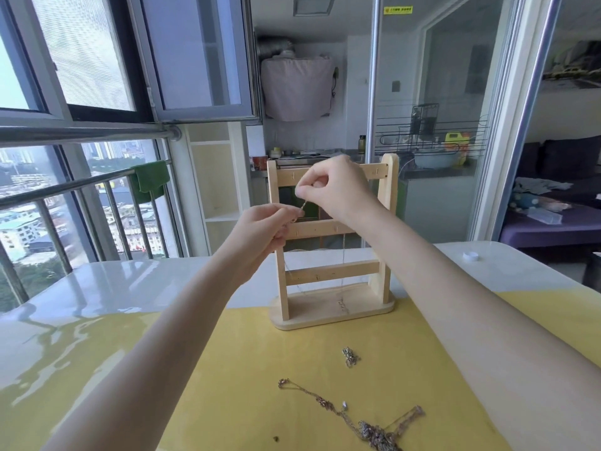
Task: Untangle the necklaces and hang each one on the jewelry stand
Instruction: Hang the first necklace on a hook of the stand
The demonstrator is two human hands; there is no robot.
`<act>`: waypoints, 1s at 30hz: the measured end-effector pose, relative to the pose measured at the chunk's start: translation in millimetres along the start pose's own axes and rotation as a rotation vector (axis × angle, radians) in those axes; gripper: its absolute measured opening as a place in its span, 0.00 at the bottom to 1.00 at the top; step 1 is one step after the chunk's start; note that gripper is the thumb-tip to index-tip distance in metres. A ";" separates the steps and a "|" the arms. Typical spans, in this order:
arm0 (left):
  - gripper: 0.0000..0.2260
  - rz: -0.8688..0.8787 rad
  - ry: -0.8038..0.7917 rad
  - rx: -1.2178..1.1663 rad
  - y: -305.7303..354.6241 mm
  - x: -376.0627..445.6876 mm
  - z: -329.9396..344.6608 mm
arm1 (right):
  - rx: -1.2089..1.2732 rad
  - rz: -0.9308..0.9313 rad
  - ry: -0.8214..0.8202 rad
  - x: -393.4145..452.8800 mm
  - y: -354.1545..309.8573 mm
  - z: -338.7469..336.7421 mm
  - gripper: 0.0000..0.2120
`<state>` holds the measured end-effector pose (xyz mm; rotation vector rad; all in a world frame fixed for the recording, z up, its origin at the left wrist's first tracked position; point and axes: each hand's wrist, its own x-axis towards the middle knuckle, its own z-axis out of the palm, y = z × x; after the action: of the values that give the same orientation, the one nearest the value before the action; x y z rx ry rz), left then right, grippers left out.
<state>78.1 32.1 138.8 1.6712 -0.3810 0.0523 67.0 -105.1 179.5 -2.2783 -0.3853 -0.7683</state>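
— Status, from the jewelry stand (331, 245) outward?

— Nearer than it, tangled necklaces (374, 428) lie unsorted. Before its upper rails, left hand (260, 229) and right hand (331, 187) each pinch one fine chain (302, 206).

— Step?

— Hanging, I judge; next, seat it on a peg.

— Unclear?

— Pegs; thin strands on the stand.

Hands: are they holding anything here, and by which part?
Both pinch one thin chain necklace in front of the jewelry stand: the right hand at its upper end, the left hand just below; the rest hangs down.
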 end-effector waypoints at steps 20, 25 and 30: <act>0.11 0.044 0.029 0.084 -2.6 26.4 -18.7 | -0.035 -0.076 0.197 54.4 18.0 6.8 0.06; 0.09 0.060 0.016 0.098 -3.1 26.6 -19.7 | -0.011 -0.064 0.256 60.1 21.6 15.8 0.06; 0.08 0.062 0.020 0.122 -5.2 28.2 -21.1 | 0.012 -0.056 0.270 62.0 22.5 20.9 0.05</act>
<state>110.1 46.9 144.0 1.7778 -0.4213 0.1408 134.6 -103.2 194.2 -2.1229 -0.3266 -1.0829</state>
